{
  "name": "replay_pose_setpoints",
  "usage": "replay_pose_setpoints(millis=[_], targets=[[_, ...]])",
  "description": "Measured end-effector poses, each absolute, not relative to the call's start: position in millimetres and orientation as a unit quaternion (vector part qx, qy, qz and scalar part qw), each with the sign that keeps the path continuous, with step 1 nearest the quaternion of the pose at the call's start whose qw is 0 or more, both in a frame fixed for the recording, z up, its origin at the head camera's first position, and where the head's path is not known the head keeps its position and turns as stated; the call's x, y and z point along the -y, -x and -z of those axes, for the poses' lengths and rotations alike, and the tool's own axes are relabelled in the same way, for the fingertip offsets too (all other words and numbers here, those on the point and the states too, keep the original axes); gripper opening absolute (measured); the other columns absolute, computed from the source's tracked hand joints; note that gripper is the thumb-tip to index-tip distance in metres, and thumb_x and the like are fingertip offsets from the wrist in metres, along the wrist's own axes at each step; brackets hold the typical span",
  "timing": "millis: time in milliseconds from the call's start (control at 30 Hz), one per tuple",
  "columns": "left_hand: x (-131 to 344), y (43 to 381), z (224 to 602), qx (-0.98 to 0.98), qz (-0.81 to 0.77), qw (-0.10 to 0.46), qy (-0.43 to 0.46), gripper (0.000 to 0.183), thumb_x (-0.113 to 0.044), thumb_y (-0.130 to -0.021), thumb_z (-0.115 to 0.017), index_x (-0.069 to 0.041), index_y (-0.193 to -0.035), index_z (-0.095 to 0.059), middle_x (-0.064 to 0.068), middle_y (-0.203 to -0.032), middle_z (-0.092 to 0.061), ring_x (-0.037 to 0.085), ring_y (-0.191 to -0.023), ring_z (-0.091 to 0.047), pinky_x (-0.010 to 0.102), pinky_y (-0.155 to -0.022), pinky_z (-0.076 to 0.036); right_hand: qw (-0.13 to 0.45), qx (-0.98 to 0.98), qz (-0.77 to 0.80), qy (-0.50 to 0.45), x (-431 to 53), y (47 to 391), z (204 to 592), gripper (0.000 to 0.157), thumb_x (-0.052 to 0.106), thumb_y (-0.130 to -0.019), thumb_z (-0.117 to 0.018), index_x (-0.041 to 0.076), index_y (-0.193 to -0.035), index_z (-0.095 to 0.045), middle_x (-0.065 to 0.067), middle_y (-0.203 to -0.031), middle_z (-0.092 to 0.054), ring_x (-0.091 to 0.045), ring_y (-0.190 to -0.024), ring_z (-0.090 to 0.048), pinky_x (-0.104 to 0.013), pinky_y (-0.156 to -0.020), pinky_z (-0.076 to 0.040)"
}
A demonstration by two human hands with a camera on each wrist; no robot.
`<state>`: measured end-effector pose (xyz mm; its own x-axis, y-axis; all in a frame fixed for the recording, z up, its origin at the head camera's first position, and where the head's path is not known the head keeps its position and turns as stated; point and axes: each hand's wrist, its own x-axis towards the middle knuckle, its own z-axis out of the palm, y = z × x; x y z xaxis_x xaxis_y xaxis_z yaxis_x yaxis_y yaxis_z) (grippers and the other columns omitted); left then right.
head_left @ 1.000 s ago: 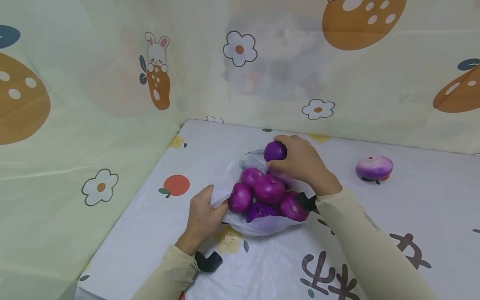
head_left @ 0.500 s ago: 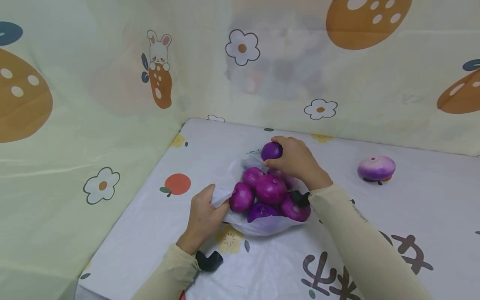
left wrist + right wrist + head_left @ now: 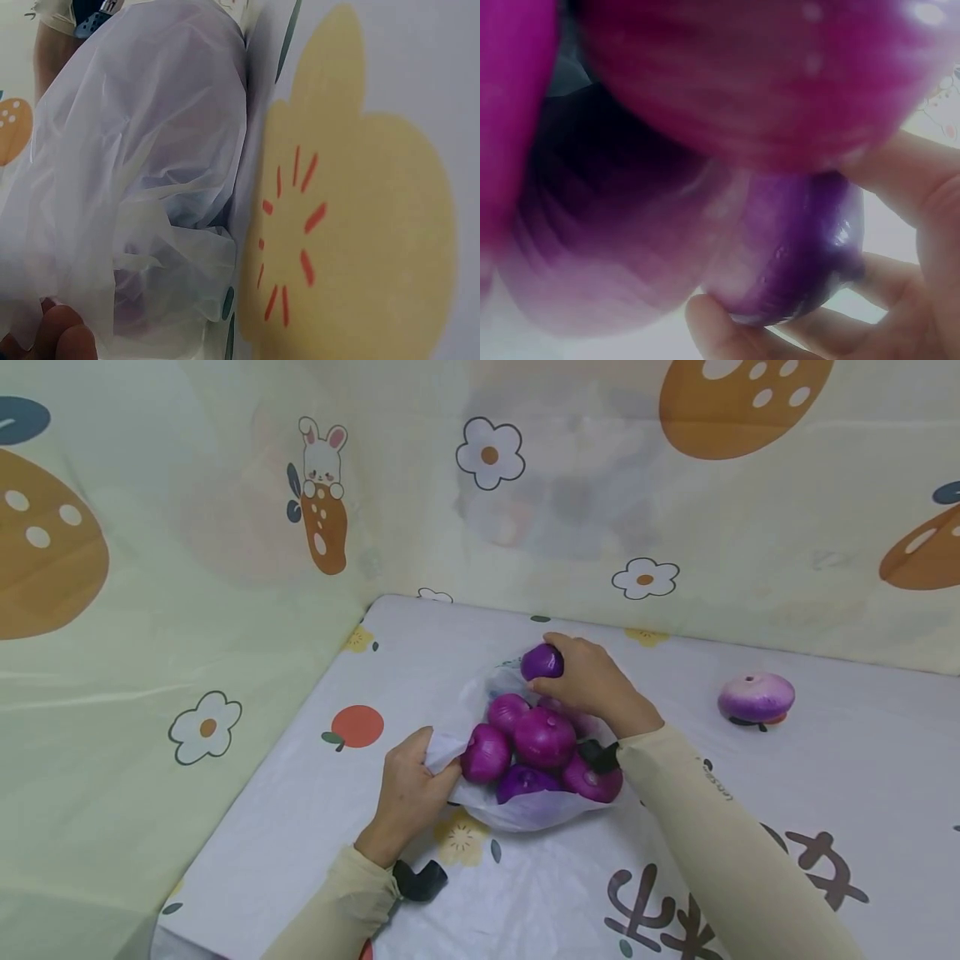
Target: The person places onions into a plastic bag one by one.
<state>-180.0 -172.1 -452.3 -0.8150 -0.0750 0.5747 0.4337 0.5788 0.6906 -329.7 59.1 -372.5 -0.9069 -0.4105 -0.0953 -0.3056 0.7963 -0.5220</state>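
My right hand (image 3: pixel 596 681) grips a dark purple onion (image 3: pixel 542 662) at the far side of a white plastic bag (image 3: pixel 517 814). In the right wrist view the fingers curl round that onion (image 3: pixel 802 240), close against paler and magenta ones. Several purple onions fill the open bag, a magenta onion (image 3: pixel 544 737) on top in the middle. My left hand (image 3: pixel 411 789) pinches the bag's left edge between thumb and fingers. From the left wrist view the bag's side (image 3: pixel 150 165) is wrinkled, with fingertips (image 3: pixel 71 337) at the lower left holding the plastic.
A single pale purple onion (image 3: pixel 757 697) lies on the tablecloth at the right. Yellow patterned sheets (image 3: pixel 570 527) stand behind and to the left of the table. The white cloth (image 3: pixel 300 827) bears printed fruit, flowers and dark characters.
My right hand has shifted slightly left over the bag with the onion in its grip. The left hand keeps its hold on the bag. The head view has drifted a little.
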Motion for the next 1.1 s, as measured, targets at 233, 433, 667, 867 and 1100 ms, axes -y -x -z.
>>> replay_pose_setpoints(millis=[233, 433, 667, 867, 1100], targets=[[171.8, 179.8, 452.0, 0.843, 0.446, 0.282, 0.103, 0.01, 0.001, -0.078, -0.07, -0.005, -0.084, -0.065, 0.003, -0.074, -0.062, 0.016, -0.065, -0.052, 0.026, -0.057, -0.041, 0.138, -0.938, 0.257, 0.186, -58.4, 327.6, 371.8, 0.091, 0.027, -0.098, -0.069, 0.002, -0.165, -0.013, -0.028, -0.163, -0.034, -0.046, -0.146, -0.038, -0.06, -0.117, -0.034], [171.8, 180.0, 452.3, 0.844, 0.443, 0.283, 0.104, 0.011, 0.002, -0.078, -0.07, -0.005, -0.083, -0.064, 0.003, -0.074, -0.061, 0.016, -0.064, -0.051, 0.026, -0.056, -0.041, 0.148, -0.936, 0.246, 0.205, -60.4, 325.9, 372.6, 0.087, 0.026, -0.099, -0.065, -0.002, -0.164, -0.014, -0.028, -0.165, -0.03, -0.046, -0.149, -0.034, -0.06, -0.119, -0.03], [171.4, 181.1, 453.9, 0.846, 0.44, 0.284, 0.103, 0.011, 0.002, -0.077, -0.07, -0.005, -0.084, -0.065, 0.004, -0.074, -0.062, 0.016, -0.064, -0.052, 0.027, -0.056, -0.042, 0.14, -0.932, 0.24, 0.233, -66.7, 324.5, 371.4, 0.083, 0.026, -0.097, -0.066, -0.005, -0.161, -0.024, -0.029, -0.16, -0.038, -0.046, -0.145, -0.04, -0.059, -0.118, -0.032], [170.8, 181.2, 454.6, 0.845, 0.436, 0.292, 0.101, 0.014, 0.004, -0.076, -0.07, -0.006, -0.081, -0.062, 0.003, -0.072, -0.059, 0.015, -0.063, -0.05, 0.026, -0.056, -0.041, 0.131, -0.932, 0.242, 0.238, -80.7, 320.9, 367.0, 0.084, 0.032, -0.096, -0.067, -0.003, -0.161, -0.027, -0.029, -0.159, -0.039, -0.046, -0.148, -0.036, -0.06, -0.12, -0.029], [170.6, 180.8, 455.0, 0.845, 0.437, 0.291, 0.1, 0.014, 0.004, -0.077, -0.07, -0.006, -0.08, -0.061, 0.002, -0.071, -0.057, 0.015, -0.063, -0.049, 0.026, -0.056, -0.04, 0.099, -0.935, 0.259, 0.222, -112.7, 308.1, 349.3, 0.075, 0.034, -0.098, -0.064, 0.005, -0.161, -0.034, -0.026, -0.162, -0.036, -0.047, -0.15, -0.03, -0.065, -0.119, -0.026]])
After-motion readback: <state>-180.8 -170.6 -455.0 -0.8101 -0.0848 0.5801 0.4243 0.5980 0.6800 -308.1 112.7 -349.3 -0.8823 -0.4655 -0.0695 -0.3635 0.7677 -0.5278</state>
